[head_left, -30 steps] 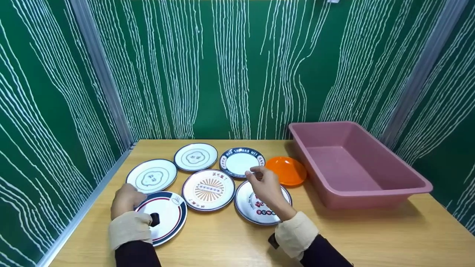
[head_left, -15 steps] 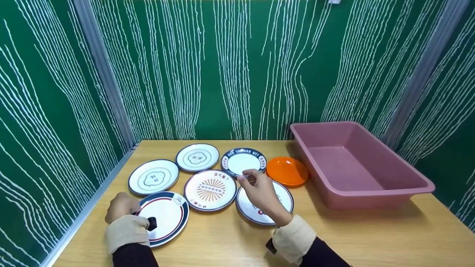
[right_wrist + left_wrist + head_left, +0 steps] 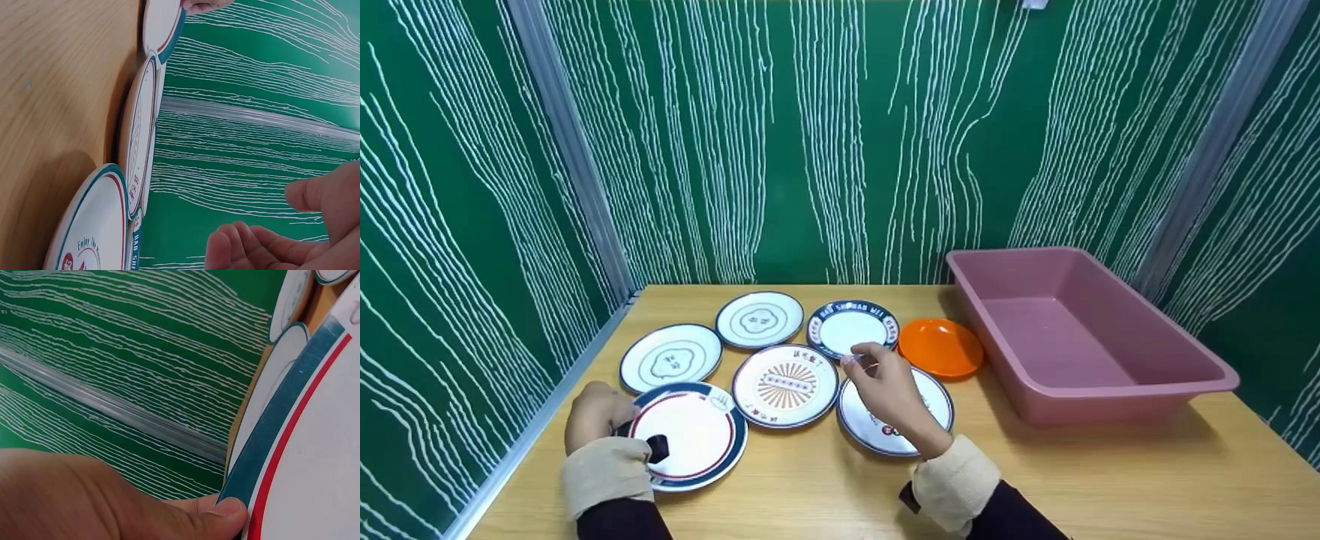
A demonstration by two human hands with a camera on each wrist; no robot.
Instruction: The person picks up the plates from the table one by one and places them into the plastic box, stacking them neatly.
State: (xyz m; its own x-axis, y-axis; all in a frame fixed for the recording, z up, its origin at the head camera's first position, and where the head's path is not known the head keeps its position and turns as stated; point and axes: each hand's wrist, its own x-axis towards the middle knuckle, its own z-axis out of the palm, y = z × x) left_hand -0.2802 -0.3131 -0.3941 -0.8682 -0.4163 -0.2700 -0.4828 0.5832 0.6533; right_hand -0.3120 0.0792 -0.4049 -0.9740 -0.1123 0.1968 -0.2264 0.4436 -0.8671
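At the near left of the table, a white plate with a blue-green rim and red ring [image 3: 697,431] is held at its left edge by my left hand [image 3: 594,420]. In the left wrist view the thumb [image 3: 230,509] presses on the rim, with fingers behind it. My right hand [image 3: 889,390] hovers over a white plate with red and dark printing [image 3: 922,409]. In the right wrist view its fingers [image 3: 219,247] are loosely bent, thumb apart, with nothing between them. A sunburst-patterned plate [image 3: 785,386] lies between the hands.
Two white plates with a blue cloud-like outline [image 3: 671,358] lie behind at the left. A dark-rimmed lettered plate [image 3: 853,330] and an orange plate [image 3: 940,349] are farther back. A deep pink tub [image 3: 1072,337] stands at the right. Green walls enclose the table [image 3: 810,487].
My left hand has shifted slightly left, and the plate it holds has come up a little from the table. The right hand moved slightly left and has since stayed still.
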